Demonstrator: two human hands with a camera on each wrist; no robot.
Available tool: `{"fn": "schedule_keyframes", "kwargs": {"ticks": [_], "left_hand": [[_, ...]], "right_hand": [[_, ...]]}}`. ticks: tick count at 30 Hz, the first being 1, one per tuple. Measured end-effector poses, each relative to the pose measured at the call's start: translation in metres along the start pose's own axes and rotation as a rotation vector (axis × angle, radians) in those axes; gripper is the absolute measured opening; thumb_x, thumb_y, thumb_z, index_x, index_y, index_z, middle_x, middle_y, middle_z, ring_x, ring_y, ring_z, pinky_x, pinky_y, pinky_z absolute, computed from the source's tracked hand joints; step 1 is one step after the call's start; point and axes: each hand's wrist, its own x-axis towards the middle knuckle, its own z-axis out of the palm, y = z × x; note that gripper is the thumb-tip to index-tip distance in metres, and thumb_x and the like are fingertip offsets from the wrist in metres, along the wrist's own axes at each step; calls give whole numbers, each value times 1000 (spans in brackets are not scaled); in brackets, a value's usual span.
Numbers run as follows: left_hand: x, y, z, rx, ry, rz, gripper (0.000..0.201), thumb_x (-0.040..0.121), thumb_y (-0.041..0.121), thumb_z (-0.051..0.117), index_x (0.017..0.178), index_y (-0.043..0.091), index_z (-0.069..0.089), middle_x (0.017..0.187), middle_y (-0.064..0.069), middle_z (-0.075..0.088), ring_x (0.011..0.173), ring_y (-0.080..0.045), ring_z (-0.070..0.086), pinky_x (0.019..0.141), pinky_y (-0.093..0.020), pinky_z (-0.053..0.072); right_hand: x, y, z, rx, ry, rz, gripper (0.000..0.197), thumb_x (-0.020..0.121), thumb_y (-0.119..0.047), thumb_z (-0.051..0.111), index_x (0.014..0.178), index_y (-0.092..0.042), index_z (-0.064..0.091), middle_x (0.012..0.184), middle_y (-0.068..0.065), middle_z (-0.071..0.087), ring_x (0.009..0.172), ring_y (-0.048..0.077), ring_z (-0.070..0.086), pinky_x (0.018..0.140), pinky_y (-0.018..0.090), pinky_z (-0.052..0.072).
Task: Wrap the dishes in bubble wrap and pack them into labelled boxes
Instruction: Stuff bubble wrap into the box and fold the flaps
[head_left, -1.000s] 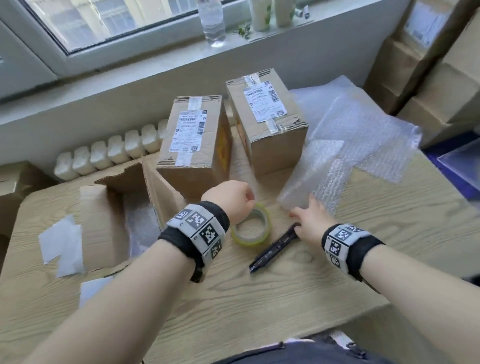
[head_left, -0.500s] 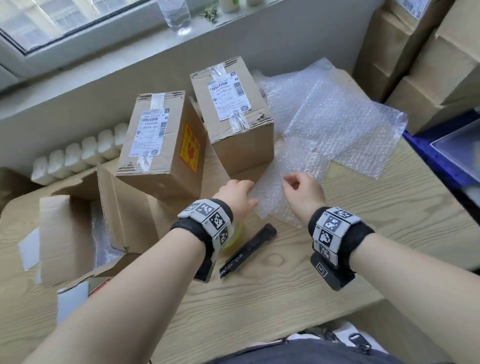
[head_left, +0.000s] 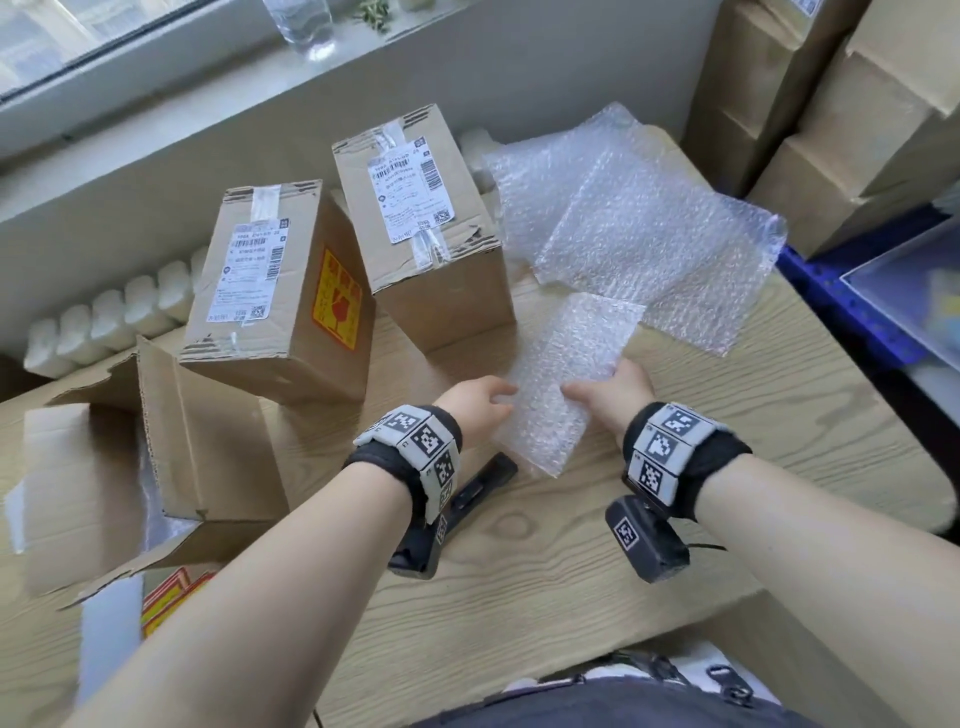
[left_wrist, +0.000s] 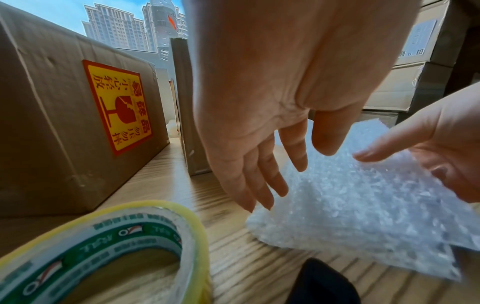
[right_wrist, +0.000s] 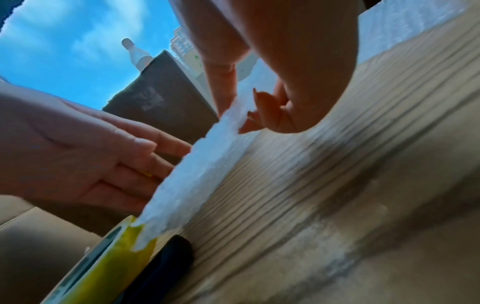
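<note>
A small folded sheet of bubble wrap (head_left: 566, 374) lies on the wooden table (head_left: 571, 571) between my hands. My right hand (head_left: 576, 389) pinches its right edge between thumb and fingers (right_wrist: 259, 107). With straight fingers, my left hand (head_left: 498, 397) touches the sheet's left edge (left_wrist: 350, 205). Two taped, labelled boxes (head_left: 275, 291) (head_left: 426, 218) stand behind, one with a fragile sticker (left_wrist: 119, 107). An open box (head_left: 197, 426) lies on its side at the left. No dishes are in view.
Larger bubble wrap sheets (head_left: 649, 223) spread at the back right. A tape roll (left_wrist: 116, 246) and a black knife (head_left: 478, 488) lie under my left wrist. Stacked cartons (head_left: 857, 130) and a blue crate (head_left: 852, 312) flank the table's right edge.
My left hand has left the tape roll and my right hand the knife. Both have gone to the small bubble wrap sheet, which has slid toward me.
</note>
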Motion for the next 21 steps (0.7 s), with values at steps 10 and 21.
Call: {"fn": "schedule_keyframes", "kwargs": {"ticks": [10,21], "left_hand": [[-35,-21,-36,-525,186,55,62,82,46,63,135,18,48,131,-2,58,115,-19,58,97,-33,47],[-138,-98,-95,-822,506,64,37,81,26,73,111,11,59,110,-7,68,101,-22,66,86,-35,53]], "right_hand": [[-50,-36,14,104,-154,-284,14,75,3,65,89,5,65,78,7,61,72,16,55,56,16,44],[-125,-104,104,65,-356,-538,48,80,-15,73,120,-10,47,115,6,60,106,20,59,93,39,49]]}}
